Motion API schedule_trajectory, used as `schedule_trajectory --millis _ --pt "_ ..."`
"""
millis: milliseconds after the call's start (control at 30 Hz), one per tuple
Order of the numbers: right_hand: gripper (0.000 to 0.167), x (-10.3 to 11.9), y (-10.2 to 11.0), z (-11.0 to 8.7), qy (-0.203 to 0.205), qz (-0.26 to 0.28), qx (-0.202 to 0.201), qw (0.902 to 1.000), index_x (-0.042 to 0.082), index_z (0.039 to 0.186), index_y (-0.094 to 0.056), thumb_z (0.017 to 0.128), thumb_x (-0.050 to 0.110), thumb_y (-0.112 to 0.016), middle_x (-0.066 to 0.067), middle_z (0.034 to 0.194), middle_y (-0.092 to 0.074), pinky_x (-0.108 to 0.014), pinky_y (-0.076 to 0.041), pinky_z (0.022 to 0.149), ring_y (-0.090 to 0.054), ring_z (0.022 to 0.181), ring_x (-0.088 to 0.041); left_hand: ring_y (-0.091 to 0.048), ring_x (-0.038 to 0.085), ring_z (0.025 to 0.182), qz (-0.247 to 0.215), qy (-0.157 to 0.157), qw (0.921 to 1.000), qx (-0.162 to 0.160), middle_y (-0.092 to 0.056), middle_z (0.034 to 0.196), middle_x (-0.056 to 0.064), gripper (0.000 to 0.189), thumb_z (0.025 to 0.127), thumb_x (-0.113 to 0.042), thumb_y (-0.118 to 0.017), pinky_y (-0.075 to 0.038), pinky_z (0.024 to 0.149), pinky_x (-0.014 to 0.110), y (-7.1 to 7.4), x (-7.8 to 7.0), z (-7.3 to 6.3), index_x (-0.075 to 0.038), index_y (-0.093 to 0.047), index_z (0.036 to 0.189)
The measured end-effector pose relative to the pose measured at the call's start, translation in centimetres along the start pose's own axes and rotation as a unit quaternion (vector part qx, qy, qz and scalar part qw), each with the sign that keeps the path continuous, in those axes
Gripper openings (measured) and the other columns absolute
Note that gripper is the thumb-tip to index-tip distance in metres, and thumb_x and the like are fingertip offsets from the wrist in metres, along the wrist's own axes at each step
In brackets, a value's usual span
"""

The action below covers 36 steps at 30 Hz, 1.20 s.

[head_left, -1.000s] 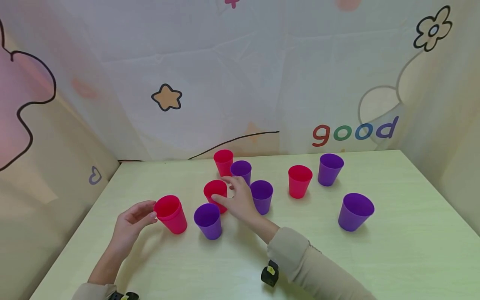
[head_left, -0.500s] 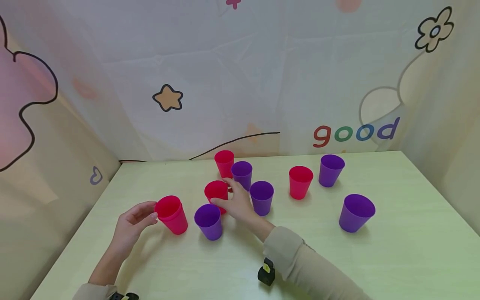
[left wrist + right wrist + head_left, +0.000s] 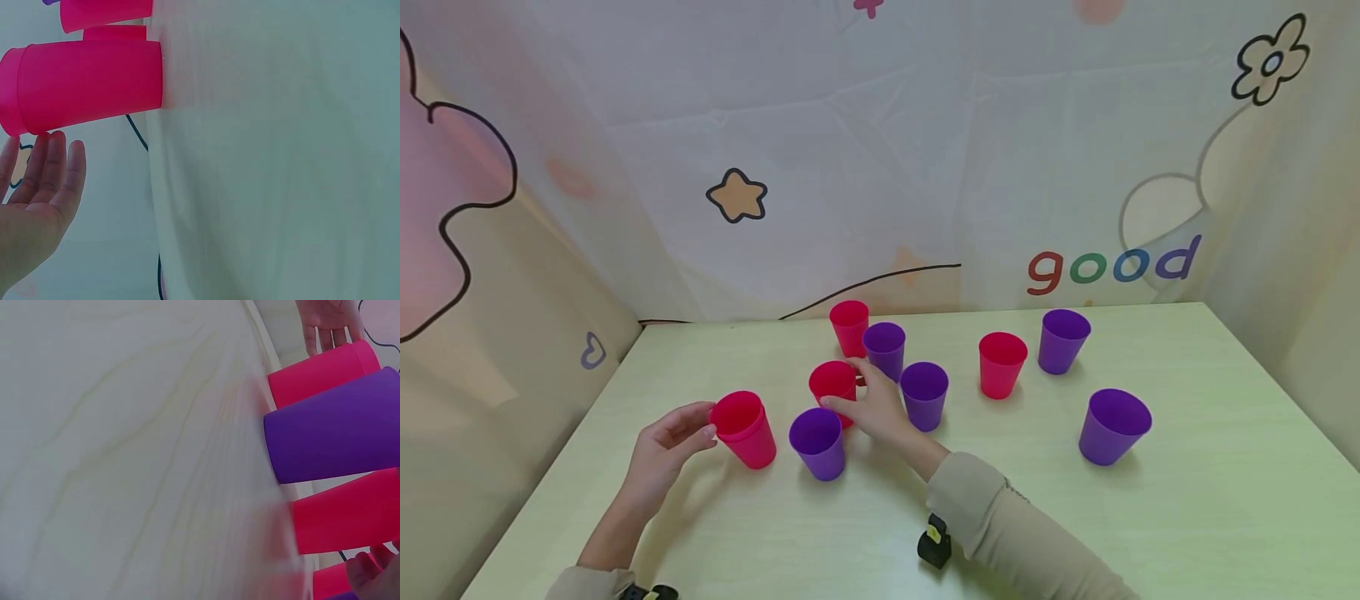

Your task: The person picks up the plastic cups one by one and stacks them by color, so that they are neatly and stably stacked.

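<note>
On the left, two nested red cups (image 3: 748,442) stand upright, rims slightly offset. My left hand (image 3: 655,458) is beside them, and its fingertips touch or nearly touch the upper side; in the left wrist view the fingers (image 3: 53,169) look fairly straight. My right hand (image 3: 880,408) holds a single red cup (image 3: 831,382) from its right side, thumb across the front and a finger at the far rim. A purple cup (image 3: 820,446) stands just in front of that red cup. Behind the right hand are another purple cup (image 3: 886,346) and a red cup (image 3: 848,325).
A purple cup (image 3: 925,396) stands close to the right of my right wrist. Farther right are a red cup (image 3: 1000,371), a purple cup (image 3: 1062,346) behind it and a purple cup (image 3: 1108,433) nearer me. All sit on a pale wooden table (image 3: 1210,533) with a printed curtain (image 3: 880,183) behind.
My right hand settles slightly lower and closer around the red cup, its forearm shifting a little left. The left hand and all the cups appear to stay in place.
</note>
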State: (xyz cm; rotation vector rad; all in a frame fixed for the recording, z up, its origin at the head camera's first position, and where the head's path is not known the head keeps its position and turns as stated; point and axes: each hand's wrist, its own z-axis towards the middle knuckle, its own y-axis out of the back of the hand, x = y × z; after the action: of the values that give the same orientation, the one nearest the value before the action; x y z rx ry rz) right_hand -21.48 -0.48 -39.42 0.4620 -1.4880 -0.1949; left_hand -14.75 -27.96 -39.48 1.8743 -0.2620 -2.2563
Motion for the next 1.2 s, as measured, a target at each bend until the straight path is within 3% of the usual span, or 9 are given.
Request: schedule_trajectory --millis 433,1000,1200 --pt "0.069 -0.2 -0.1 -0.1 0.023 -0.012 -0.015 0.9996 0.009 0.133 -0.041 0.076 0.032 -0.073 -0.006 0.117 -0.053 -0.037 -0.047 0.083 -0.05 0.107 -0.023 -0.06 0.007 0.091 -0.006 0.014 0.9996 0.025 -0.06 0.104 -0.013 0.044 0.089 -0.012 -0.059 -0.052 0.074 0.025 0.3 -0.2 0.5 0.009 -0.044 0.125" --pt "0.068 1.3 0.5 -0.5 0.076 -0.008 -0.041 0.9962 0.007 0.132 -0.042 0.076 0.031 -0.073 -0.006 0.118 -0.053 -0.035 -0.046 0.085 -0.049 0.107 -0.021 -0.061 0.007 0.091 -0.023 -0.001 0.9989 0.041 -0.061 0.106 -0.012 0.044 0.09 -0.01 -0.057 -0.051 0.075 0.024 0.5 0.0 0.8 0.011 -0.043 0.125" --pt "0.068 2.4 0.9 -0.8 0.093 0.004 -0.044 0.9947 0.006 0.132 -0.042 0.076 0.029 -0.074 -0.007 0.116 -0.054 -0.039 -0.046 0.085 -0.05 0.104 -0.021 -0.062 0.008 0.093 -0.044 -0.009 0.9976 0.052 -0.061 0.107 -0.011 0.043 0.091 -0.008 -0.055 -0.051 0.076 0.026 0.5 0.0 0.6 0.012 -0.042 0.126"
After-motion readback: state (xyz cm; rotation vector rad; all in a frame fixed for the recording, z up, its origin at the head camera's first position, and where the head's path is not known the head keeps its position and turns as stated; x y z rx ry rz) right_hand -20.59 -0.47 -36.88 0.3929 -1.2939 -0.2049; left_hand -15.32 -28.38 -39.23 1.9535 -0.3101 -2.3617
